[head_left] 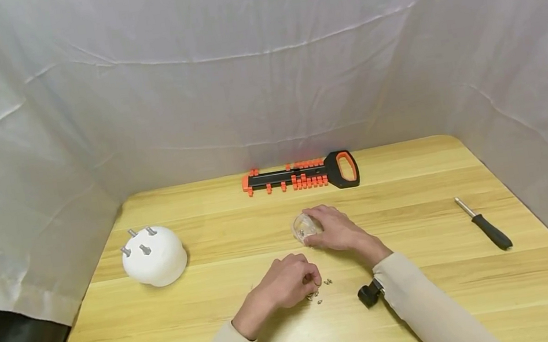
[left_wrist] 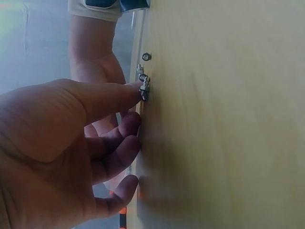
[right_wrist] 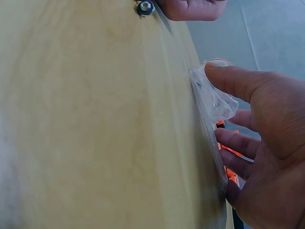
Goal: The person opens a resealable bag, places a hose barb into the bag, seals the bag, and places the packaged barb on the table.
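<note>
My right hand [head_left: 336, 229] grips a small clear plastic bag [right_wrist: 219, 98] on the table, thumb on one side and fingers on the other. A few small metal pieces show inside the bag in the head view. Nearer me, my left hand [head_left: 289, 281] rests low over the wood with its fingers loosely bent. Its thumb tip is right at a cluster of small metal bolts with nuts [left_wrist: 145, 89], apart from the index fingertip. Several more loose pieces [head_left: 328, 281] lie just right of that hand, and one nut [right_wrist: 145, 7] stands out in the right wrist view.
At the back lies a black and orange tool rack [head_left: 288, 178] with a looped handle. A white rounded object [head_left: 160, 260] with several grey pegs stands at the left. On the right is a black-handled driver [head_left: 492, 231]. Grey cloth [head_left: 263, 91] encloses the wooden table [head_left: 430, 312].
</note>
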Action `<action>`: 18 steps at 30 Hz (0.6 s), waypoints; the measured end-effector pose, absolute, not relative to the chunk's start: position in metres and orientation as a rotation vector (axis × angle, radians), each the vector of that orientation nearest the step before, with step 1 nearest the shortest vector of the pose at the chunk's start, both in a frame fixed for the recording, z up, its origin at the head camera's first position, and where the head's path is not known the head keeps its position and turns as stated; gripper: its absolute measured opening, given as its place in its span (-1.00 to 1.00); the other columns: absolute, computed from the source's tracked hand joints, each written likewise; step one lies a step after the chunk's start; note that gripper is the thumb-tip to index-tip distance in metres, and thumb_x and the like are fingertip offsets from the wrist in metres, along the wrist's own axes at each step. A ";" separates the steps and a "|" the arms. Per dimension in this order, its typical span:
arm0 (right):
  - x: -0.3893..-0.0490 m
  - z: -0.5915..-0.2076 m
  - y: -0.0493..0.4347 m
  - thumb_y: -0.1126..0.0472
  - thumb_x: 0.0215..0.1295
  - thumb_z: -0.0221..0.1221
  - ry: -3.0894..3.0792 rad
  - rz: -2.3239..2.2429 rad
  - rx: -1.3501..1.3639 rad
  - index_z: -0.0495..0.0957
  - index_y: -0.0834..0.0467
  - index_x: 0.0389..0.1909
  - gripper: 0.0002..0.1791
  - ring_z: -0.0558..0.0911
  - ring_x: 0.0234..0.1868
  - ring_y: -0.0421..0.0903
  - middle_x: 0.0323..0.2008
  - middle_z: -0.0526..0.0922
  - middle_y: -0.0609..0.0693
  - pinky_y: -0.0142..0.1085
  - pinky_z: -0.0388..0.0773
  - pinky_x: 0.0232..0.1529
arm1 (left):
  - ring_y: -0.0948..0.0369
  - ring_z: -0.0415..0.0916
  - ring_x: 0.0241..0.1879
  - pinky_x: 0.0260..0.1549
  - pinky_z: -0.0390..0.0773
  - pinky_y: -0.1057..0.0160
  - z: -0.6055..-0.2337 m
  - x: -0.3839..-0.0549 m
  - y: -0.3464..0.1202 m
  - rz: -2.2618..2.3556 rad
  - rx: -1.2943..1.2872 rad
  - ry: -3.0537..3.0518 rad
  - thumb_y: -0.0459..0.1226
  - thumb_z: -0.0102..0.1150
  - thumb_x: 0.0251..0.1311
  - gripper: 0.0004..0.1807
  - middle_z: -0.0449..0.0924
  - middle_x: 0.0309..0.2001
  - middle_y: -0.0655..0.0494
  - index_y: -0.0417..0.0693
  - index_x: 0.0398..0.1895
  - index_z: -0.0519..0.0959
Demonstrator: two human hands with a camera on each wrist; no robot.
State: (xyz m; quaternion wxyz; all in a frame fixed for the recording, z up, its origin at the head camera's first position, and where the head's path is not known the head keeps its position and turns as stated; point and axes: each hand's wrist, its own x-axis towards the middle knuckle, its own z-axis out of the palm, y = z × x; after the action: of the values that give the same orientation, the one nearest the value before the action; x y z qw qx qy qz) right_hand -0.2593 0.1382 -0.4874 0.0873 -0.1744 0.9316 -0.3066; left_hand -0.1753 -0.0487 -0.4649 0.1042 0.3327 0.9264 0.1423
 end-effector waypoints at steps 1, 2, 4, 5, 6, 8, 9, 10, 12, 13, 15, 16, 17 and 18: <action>-0.259 -0.487 0.138 -0.11 0.16 0.30 2.773 -0.913 -0.519 0.25 -0.02 0.41 -0.19 0.34 0.33 0.07 0.34 0.36 0.05 0.08 0.27 0.29 | 0.35 0.34 -0.26 -0.27 0.34 0.24 -0.465 -0.175 -0.049 0.412 0.978 2.726 -0.14 0.24 0.23 -0.93 0.44 -0.35 0.38 0.30 -0.40 0.61; -0.259 -0.487 0.138 -0.11 0.16 0.30 2.773 -0.914 -0.517 0.25 -0.02 0.41 -0.19 0.34 0.33 0.07 0.35 0.36 0.05 0.08 0.27 0.29 | 0.34 0.33 -0.25 -0.26 0.31 0.23 -0.465 -0.174 -0.048 0.400 0.976 2.721 -0.14 0.22 0.25 -0.93 0.42 -0.34 0.38 0.29 -0.40 0.59; -0.260 -0.488 0.138 -0.11 0.16 0.30 2.770 -0.916 -0.517 0.25 -0.02 0.42 -0.19 0.34 0.33 0.08 0.34 0.36 0.05 0.08 0.27 0.29 | 0.32 0.29 -0.22 -0.25 0.26 0.24 -0.465 -0.173 -0.048 0.369 0.977 2.714 -0.13 0.18 0.28 -0.93 0.37 -0.32 0.37 0.27 -0.38 0.55; -0.260 -0.488 0.138 -0.11 0.16 0.30 2.770 -0.916 -0.518 0.25 -0.02 0.42 -0.19 0.34 0.33 0.08 0.35 0.36 0.05 0.08 0.27 0.29 | 0.31 0.26 -0.23 -0.26 0.23 0.26 -0.465 -0.172 -0.048 0.353 0.980 2.712 -0.14 0.16 0.30 -0.92 0.35 -0.32 0.36 0.26 -0.37 0.54; -0.260 -0.488 0.138 -0.11 0.16 0.30 2.771 -0.915 -0.519 0.25 -0.02 0.42 -0.19 0.34 0.33 0.08 0.35 0.35 0.05 0.07 0.27 0.29 | 0.31 0.25 -0.23 -0.26 0.21 0.27 -0.466 -0.172 -0.049 0.338 0.984 2.714 -0.14 0.14 0.31 -0.92 0.33 -0.31 0.35 0.25 -0.37 0.52; -0.260 -0.488 0.138 -0.11 0.16 0.30 2.774 -0.911 -0.518 0.24 -0.01 0.42 -0.19 0.34 0.33 0.08 0.35 0.35 0.06 0.07 0.27 0.30 | 0.30 0.23 -0.22 -0.27 0.19 0.29 -0.466 -0.173 -0.049 0.322 0.986 2.722 -0.15 0.09 0.34 -0.92 0.32 -0.29 0.33 0.22 -0.35 0.50; -0.260 -0.488 0.138 -0.10 0.16 0.30 2.775 -0.911 -0.518 0.24 -0.01 0.42 -0.19 0.34 0.33 0.08 0.35 0.35 0.06 0.06 0.27 0.30 | 0.30 0.22 -0.22 -0.27 0.19 0.29 -0.467 -0.174 -0.050 0.323 0.983 2.727 -0.16 0.07 0.36 -0.92 0.32 -0.27 0.32 0.21 -0.34 0.49; -0.260 -0.488 0.138 -0.10 0.16 0.30 2.776 -0.910 -0.517 0.25 -0.01 0.42 -0.19 0.34 0.33 0.08 0.35 0.35 0.06 0.06 0.27 0.30 | 0.30 0.22 -0.21 -0.27 0.19 0.30 -0.467 -0.175 -0.051 0.329 0.979 2.734 -0.16 0.05 0.37 -0.92 0.32 -0.26 0.32 0.20 -0.32 0.49; -0.260 -0.487 0.138 -0.10 0.15 0.31 2.779 -0.910 -0.516 0.25 -0.01 0.42 -0.18 0.34 0.33 0.09 0.35 0.35 0.07 0.06 0.26 0.31 | 0.30 0.22 -0.20 -0.26 0.21 0.30 -0.467 -0.177 -0.052 0.352 0.969 2.752 -0.17 0.01 0.39 -0.92 0.33 -0.23 0.31 0.19 -0.28 0.50; -0.260 -0.487 0.138 -0.10 0.15 0.31 2.778 -0.913 -0.515 0.25 0.00 0.42 -0.18 0.35 0.32 0.09 0.34 0.35 0.07 0.06 0.26 0.31 | 0.29 0.22 -0.19 -0.26 0.22 0.30 -0.467 -0.178 -0.053 0.370 0.966 2.763 -0.17 -0.01 0.40 -0.91 0.34 -0.22 0.31 0.18 -0.26 0.50; -0.260 -0.487 0.138 -0.10 0.15 0.31 2.779 -0.913 -0.514 0.25 0.00 0.42 -0.18 0.35 0.33 0.09 0.35 0.36 0.08 0.07 0.25 0.32 | 0.29 0.23 -0.17 -0.24 0.25 0.29 -0.466 -0.181 -0.055 0.410 0.952 2.782 -0.16 -0.03 0.41 -0.90 0.35 -0.21 0.30 0.18 -0.24 0.51; -0.260 -0.487 0.138 -0.10 0.15 0.31 2.780 -0.911 -0.517 0.24 0.00 0.42 -0.17 0.35 0.33 0.09 0.35 0.36 0.08 0.07 0.25 0.32 | 0.29 0.24 -0.17 -0.24 0.26 0.29 -0.466 -0.183 -0.056 0.437 0.944 2.793 -0.16 -0.03 0.41 -0.89 0.36 -0.20 0.30 0.17 -0.24 0.52; -0.260 -0.487 0.138 -0.10 0.15 0.31 2.779 -0.910 -0.519 0.24 0.00 0.42 -0.17 0.35 0.33 0.10 0.35 0.35 0.08 0.07 0.25 0.32 | 0.28 0.25 -0.16 -0.23 0.27 0.29 -0.465 -0.184 -0.058 0.465 0.932 2.800 -0.15 -0.04 0.41 -0.88 0.37 -0.19 0.28 0.17 -0.23 0.52; -0.260 -0.487 0.137 -0.10 0.15 0.31 2.778 -0.910 -0.520 0.24 0.00 0.42 -0.17 0.35 0.32 0.10 0.35 0.35 0.08 0.08 0.25 0.32 | 0.27 0.26 -0.15 -0.23 0.27 0.29 -0.465 -0.186 -0.059 0.492 0.921 2.810 -0.14 -0.04 0.42 -0.88 0.37 -0.19 0.28 0.16 -0.23 0.52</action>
State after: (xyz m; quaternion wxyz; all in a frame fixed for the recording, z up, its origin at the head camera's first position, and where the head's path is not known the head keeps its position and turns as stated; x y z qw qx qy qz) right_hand -0.2602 0.1375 -0.4874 0.0860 -0.1743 0.9322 -0.3053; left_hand -0.1857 -0.0586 -0.4648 0.0719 0.3063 0.9350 0.1638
